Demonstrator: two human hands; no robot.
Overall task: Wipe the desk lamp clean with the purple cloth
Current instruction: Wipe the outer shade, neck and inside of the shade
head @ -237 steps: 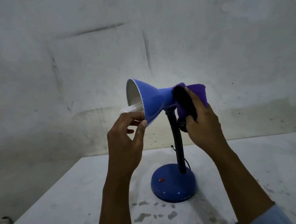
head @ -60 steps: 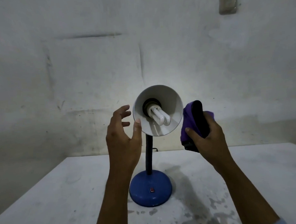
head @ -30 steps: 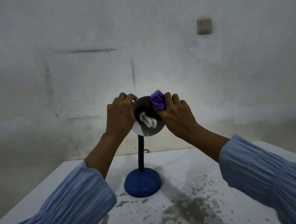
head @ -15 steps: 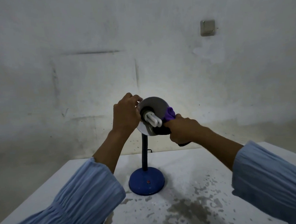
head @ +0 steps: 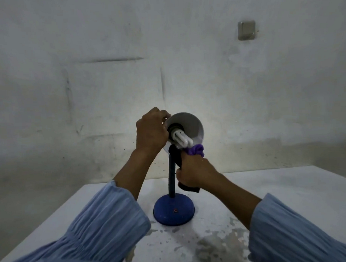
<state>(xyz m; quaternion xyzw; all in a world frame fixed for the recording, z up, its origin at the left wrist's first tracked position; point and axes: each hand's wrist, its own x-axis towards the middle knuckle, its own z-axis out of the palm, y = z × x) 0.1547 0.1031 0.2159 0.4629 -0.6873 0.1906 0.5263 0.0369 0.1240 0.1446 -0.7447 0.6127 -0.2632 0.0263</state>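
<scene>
A blue desk lamp stands on the white table, its round base near the middle and its dark neck rising straight up. The shade faces me, pale inside, with a white spiral bulb showing. My left hand grips the shade's left rim. My right hand holds the bunched purple cloth with its dark edge, pressing it against the shade's lower rim just under the bulb.
A stained white wall stands close behind the table, with a grey switch plate high on the right. The tabletop in front of the base is flaked and blotchy. My light blue sleeves fill the lower corners.
My right hand has slid the cloth from the shade's top rim, down its right side, to the bottom rim. My left hand keeps its hold on the left rim.
</scene>
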